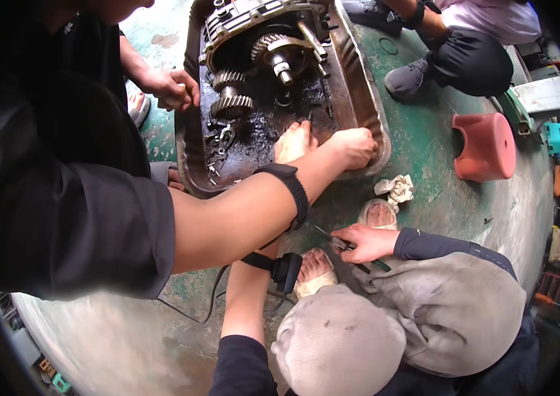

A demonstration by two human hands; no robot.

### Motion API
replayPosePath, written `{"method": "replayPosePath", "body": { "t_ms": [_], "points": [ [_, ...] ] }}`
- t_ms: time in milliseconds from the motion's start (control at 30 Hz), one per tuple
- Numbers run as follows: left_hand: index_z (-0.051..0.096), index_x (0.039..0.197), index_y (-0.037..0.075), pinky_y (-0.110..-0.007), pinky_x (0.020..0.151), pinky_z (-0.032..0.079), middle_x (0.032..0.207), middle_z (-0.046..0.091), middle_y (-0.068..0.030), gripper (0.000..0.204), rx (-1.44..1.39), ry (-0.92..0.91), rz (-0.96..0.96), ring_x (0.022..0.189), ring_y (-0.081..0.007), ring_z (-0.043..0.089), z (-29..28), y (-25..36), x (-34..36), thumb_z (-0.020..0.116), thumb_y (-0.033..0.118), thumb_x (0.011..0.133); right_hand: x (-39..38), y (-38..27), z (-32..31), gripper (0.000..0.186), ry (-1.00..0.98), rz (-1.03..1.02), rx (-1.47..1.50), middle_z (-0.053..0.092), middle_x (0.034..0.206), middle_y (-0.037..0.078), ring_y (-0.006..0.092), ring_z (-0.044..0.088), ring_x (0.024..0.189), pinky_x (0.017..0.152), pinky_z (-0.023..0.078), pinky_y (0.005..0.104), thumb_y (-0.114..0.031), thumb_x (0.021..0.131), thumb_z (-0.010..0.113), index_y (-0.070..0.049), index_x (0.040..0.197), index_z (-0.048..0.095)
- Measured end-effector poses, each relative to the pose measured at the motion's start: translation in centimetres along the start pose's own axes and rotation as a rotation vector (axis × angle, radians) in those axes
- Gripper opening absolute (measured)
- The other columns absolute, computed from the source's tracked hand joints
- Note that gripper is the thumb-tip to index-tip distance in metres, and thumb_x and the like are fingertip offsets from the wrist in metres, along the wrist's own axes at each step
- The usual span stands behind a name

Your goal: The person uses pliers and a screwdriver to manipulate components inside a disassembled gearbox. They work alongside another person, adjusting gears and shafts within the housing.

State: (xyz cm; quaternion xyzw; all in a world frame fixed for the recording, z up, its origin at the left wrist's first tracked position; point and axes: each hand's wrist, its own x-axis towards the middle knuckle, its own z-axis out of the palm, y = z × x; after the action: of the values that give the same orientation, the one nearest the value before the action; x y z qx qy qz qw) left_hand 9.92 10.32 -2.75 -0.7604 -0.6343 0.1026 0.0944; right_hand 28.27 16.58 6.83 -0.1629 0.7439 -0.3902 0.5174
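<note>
From the lower edge my left arm reaches up beneath a co-worker's outstretched arm. My left hand [295, 141] is in the near part of a brown metal tray [375, 109], low over its oily bottom, with its fingers curled. What they pinch, if anything, is hidden. Beside my knee, my right hand [362, 243] grips pliers [340, 245] with slim metal jaws pointing left and dark green handles below the palm. In the tray lie a gear shaft [232, 99] with two toothed wheels, small metal parts [222, 142] and an opened gearbox housing [227, 33] holding a larger gear [270, 47].
A co-worker's strapped arm [240, 221] crosses over mine, its hand [357, 148] at the tray's right rim. Another hand [173, 89] is at the left rim. Crumpled cloth or paper [398, 189] lies by my foot. A red stool [486, 146] stands right; another person crouches beyond.
</note>
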Motion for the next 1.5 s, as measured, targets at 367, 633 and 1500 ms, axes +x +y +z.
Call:
{"method": "replayPosePath", "body": {
  "t_ms": [367,633,1500],
  "points": [
    [0.062,0.079,0.012,-0.031,0.069,0.049,0.090,0.059,-0.0012,0.010,-0.018,0.008,-0.166,0.085,-0.0188,0.060,1.3,0.3,0.7,0.053,0.016,0.079,-3.6,4.8,-0.6,0.037,-0.583,0.457,1.156,0.061,0.094,0.010,0.0255,0.065,0.093,0.079,0.055,0.0387,-0.006,0.090,0.055,-0.006,0.124,0.042],
    [0.059,0.086,0.008,-0.033,0.073,0.049,0.093,0.059,-0.0057,0.015,-0.151,-0.014,-0.288,0.088,-0.0224,0.059,-0.3,0.1,-0.4,0.049,0.018,0.083,-6.7,6.5,-8.5,0.017,-0.094,0.327,0.962,0.052,0.065,0.006,0.0147,0.051,0.052,0.052,0.044,0.0316,-0.017,0.092,0.058,-0.005,0.083,0.050],
    [0.049,0.111,-0.006,-0.039,0.087,0.047,0.103,0.058,-0.0205,0.038,-2.999,1.380,-0.274,0.097,-0.0341,0.057,-2.3,2.3,-16.4,0.036,0.027,0.095,8.7,-7.6,-23.8,0.038,-0.105,-0.107,1.068,0.064,0.104,0.026,0.0338,0.067,0.093,0.073,0.060,0.0365,-0.027,0.098,0.047,0.007,0.113,0.051]
  ]
}}
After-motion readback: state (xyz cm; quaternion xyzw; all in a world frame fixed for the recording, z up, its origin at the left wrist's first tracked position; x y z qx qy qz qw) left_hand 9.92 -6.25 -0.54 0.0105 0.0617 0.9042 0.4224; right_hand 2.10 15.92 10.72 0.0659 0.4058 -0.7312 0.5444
